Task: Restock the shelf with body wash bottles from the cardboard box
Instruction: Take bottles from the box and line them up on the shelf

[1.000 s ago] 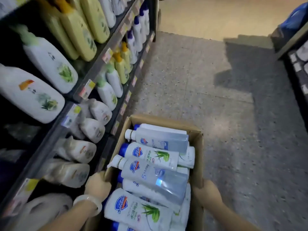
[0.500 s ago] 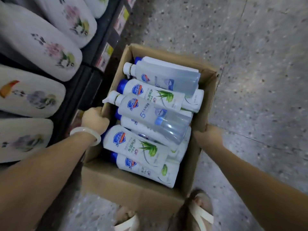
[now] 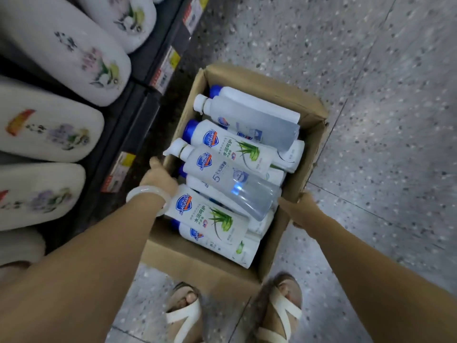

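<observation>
- A person's left hand (image 3: pixel 158 178) curls over the left rim of a cardboard box (image 3: pixel 197 262), gripping it; a pale bangle (image 3: pixel 146 194) circles that wrist.
- The right hand (image 3: pixel 300 210) clasps the opposite rim.
- Body wash bottles (image 3: pixel 222 154) lie piled inside the box — some white, some clear.
- The box sits above speckled floor (image 3: pixel 371 95), just beside a shelf (image 3: pixel 138 115) of white bottles (image 3: pixel 61 50).

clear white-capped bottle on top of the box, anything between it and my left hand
Nothing visible does. The clear white-capped bottle lies uncovered atop the pile, just beside the left hand, which grips the brown cardboard box wall.
</observation>
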The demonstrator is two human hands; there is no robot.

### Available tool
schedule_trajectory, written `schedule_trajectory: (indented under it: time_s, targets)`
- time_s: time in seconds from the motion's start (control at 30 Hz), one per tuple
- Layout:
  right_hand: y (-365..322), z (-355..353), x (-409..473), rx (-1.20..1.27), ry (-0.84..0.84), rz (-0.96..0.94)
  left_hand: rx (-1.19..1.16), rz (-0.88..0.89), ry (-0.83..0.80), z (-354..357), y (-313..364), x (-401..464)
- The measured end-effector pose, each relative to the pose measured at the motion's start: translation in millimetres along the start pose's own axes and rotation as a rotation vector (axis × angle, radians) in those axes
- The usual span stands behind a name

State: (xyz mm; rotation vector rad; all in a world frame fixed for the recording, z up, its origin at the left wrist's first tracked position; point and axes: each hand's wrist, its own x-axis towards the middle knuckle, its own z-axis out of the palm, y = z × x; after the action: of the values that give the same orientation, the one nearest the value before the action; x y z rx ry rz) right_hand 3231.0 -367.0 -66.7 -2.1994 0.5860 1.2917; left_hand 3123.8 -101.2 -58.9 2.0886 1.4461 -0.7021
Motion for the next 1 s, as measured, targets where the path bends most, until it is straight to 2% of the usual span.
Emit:
schedule_trajectory:
  time_s: [0.17,0.3,0.53,0.67,0.87,1.0]
  targets:
    - [5,-39,-82,-0.298,0.070,0.014,-0.084,-0.032,-0.092,-31,-4,-84]
    - [-19,-62,-162,-0.498,0.015,-0.035,0.037,0.105,-0.164,-80,6,-155]
    - [-143,-79,-224,-0.600,0.009,-0.384,-0.151,0.166,-0.080,-171,73,-203]
    - [-182,-91,-224,-0.712,-0.060,-0.505,-0.283,-0.010,-0.113,-178,78,-220]
    - [-183,-135,-192,-0.971,-0.187,-0.546,-0.360,-0.364,-0.161,-131,76,-244]
    - [-194,-142,-159,-1.068,-0.197,-0.605,-0.468,-0.416,-0.112,-96,97,-240]
